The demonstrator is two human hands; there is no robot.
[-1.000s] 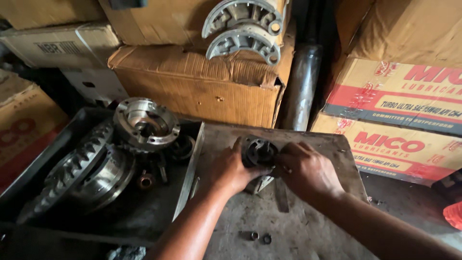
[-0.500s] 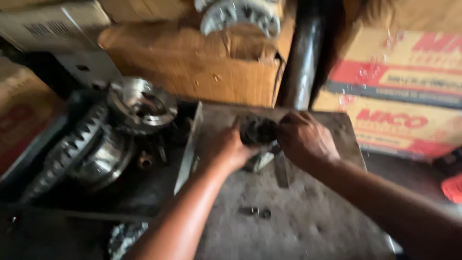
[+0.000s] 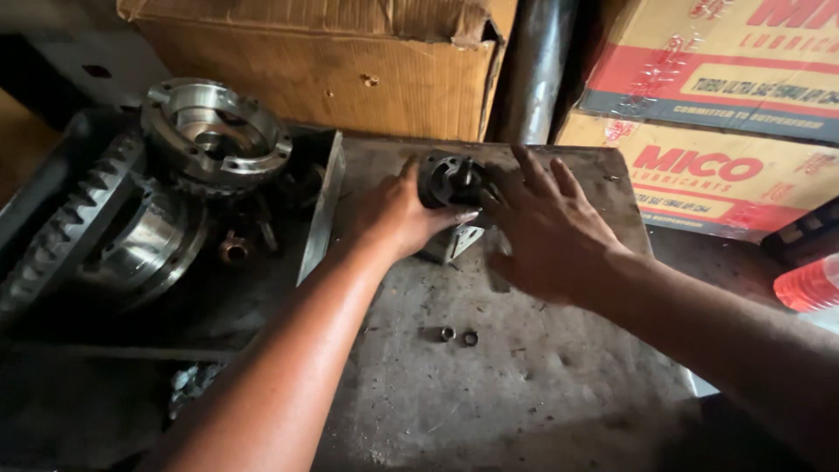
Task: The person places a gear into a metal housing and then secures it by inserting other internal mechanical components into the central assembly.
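While both forearms reach forward from the near edge, the left hand (image 3: 398, 214) and the right hand (image 3: 546, 232) meet around a dark round metal part (image 3: 450, 179) that sits toward the far side of the grey metal tabletop (image 3: 524, 376). The left hand lies palm down, its fingers curled against the part's left side and its thumb pressed beneath the part's front. The right hand comes in from the right with its wrist bent, fingers spread long and loosely over the part's right side; whether they truly grip it cannot be told. Under the part, a pale metal block (image 3: 454, 240) shows between the two hands. Two small rings (image 3: 459, 335) lie on the tabletop nearer the person, apart from the hands. To the left, a dark tray (image 3: 319, 205) carries a large toothed gear (image 3: 61, 227) and a shiny flanged housing (image 3: 214, 131). Cardboard boxes (image 3: 323, 61) stand behind.
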